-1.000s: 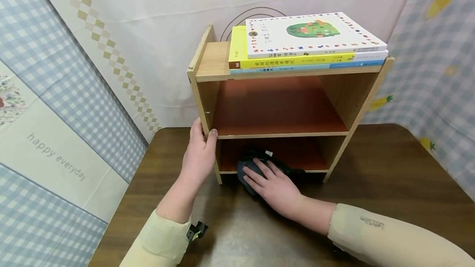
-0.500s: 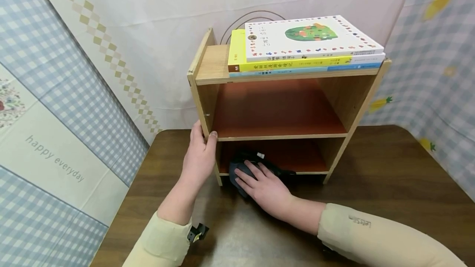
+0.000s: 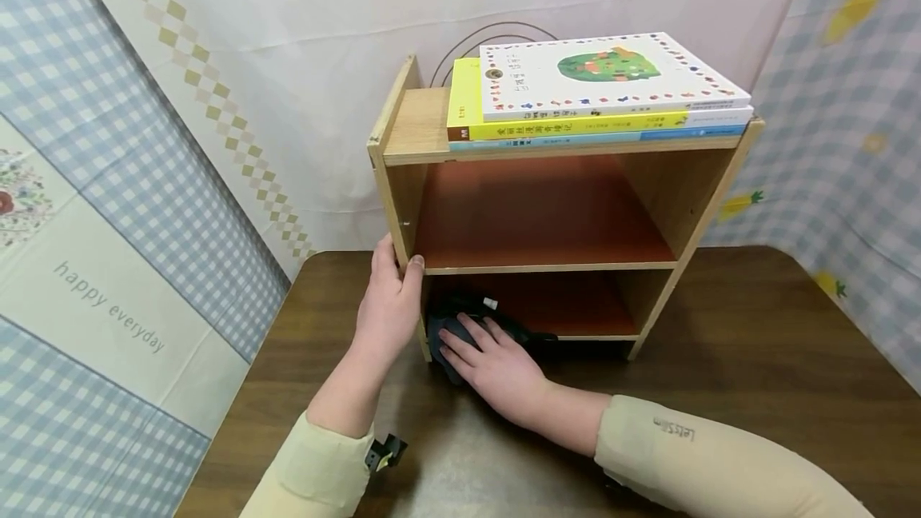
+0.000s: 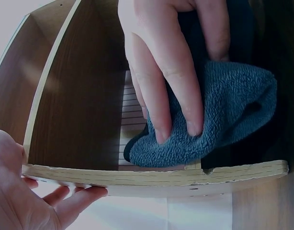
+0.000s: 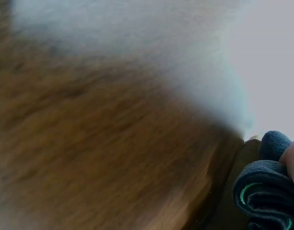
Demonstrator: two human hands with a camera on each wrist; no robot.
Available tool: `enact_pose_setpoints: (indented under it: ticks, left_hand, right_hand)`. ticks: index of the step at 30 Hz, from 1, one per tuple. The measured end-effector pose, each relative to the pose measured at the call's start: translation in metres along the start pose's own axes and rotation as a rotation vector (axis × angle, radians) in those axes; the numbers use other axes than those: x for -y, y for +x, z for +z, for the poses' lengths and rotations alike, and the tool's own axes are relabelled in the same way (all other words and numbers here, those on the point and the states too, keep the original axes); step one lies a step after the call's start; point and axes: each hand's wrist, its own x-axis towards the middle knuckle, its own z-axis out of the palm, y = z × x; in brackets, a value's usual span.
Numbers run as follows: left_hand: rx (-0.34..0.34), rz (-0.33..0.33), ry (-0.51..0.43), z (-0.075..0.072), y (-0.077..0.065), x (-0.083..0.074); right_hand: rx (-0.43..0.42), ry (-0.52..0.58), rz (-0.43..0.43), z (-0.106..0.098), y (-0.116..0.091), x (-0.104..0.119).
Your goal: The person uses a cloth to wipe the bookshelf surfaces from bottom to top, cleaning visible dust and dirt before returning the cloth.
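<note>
A small wooden bookshelf [image 3: 709, 222] with reddish-brown boards stands on the table. My left hand [image 3: 388, 306] grips its left side panel at about middle-board height, thumb on the front edge and fingers outside. At the front left of the lowest board, my right hand [image 3: 496, 370] holds a dark blue towel cloth [image 4: 233, 105]. Long fingers lie over the bunched cloth, pressing it near the left panel, while the thumb is on its other side in the left wrist view. Part of the cloth droops over the board's front edge. A small white tag [image 3: 491, 304] shows on it.
Several stacked books [image 3: 612, 98], a white one uppermost, lie on the top board. Beneath everything is a dark brown wooden table [image 3: 777, 366]. A pale fabric backdrop [image 3: 331, 102] hangs close behind, with checked fabric [image 3: 849, 206] at the sides.
My right hand has slid left along the lowest board with the cloth, ending beside the left panel. The left hand keeps its grip, and the shelf and books stay put.
</note>
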Motion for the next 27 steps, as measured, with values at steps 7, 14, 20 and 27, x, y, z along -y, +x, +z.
enact_pose_setpoints:
  ticks: [7,14,20,27]
  left_hand:
    - [-0.005,0.010,0.004,0.0012,0.0009,-0.0008]
    - [-0.010,-0.003,0.003,-0.0010,-0.0016,-0.0011]
    - [-0.009,0.009,0.007,-0.0006,-0.0006,-0.0001]
    - [-0.003,0.016,0.009,0.0012,0.0011,0.0009]
  right_hand:
    - [-0.023,0.020,0.001,-0.0017,0.0043,-0.0002]
    - [-0.088,0.055,-0.003,0.0007,0.0052,-0.0013]
    - [-0.118,0.084,0.009,0.0004,0.0060,-0.0020]
    - [-0.148,0.124,0.016,0.0000,0.0054,-0.0041]
